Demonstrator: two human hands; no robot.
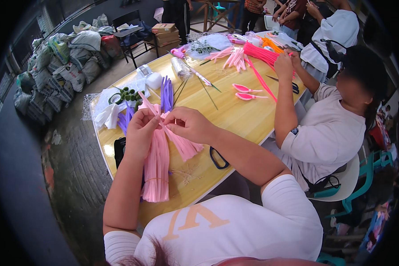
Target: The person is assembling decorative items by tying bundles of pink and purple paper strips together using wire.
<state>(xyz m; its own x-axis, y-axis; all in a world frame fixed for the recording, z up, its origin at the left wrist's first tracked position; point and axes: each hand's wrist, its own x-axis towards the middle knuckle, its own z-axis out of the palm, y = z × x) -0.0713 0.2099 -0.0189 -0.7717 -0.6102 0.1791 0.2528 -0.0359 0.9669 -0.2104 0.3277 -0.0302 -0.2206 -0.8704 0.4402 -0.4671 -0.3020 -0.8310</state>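
Observation:
Above the near left part of the table, my left hand (142,128) and my right hand (191,125) are close together. Both are closed, their fingertips pinching a light pink pipe cleaner (151,105) that slants up to the left. Beneath them lies a long bundle of light pink pipe cleaners (156,177), banded near its lower end. A second, shorter pink bundle (184,146) fans out below my right hand. Purple pipe cleaners (166,95) lie just beyond my hands, with more purple ones (125,116) beside my left hand.
Dark-handled scissors (219,158) lie at the table's near edge. Green curled pieces (129,95) and white wrapping sit at the left; pink-and-white petal shapes (248,92) lie mid-table. At right, a seated co-worker (330,119) handles bright pink strips (264,55). Stuffed sacks (71,55) line the wall.

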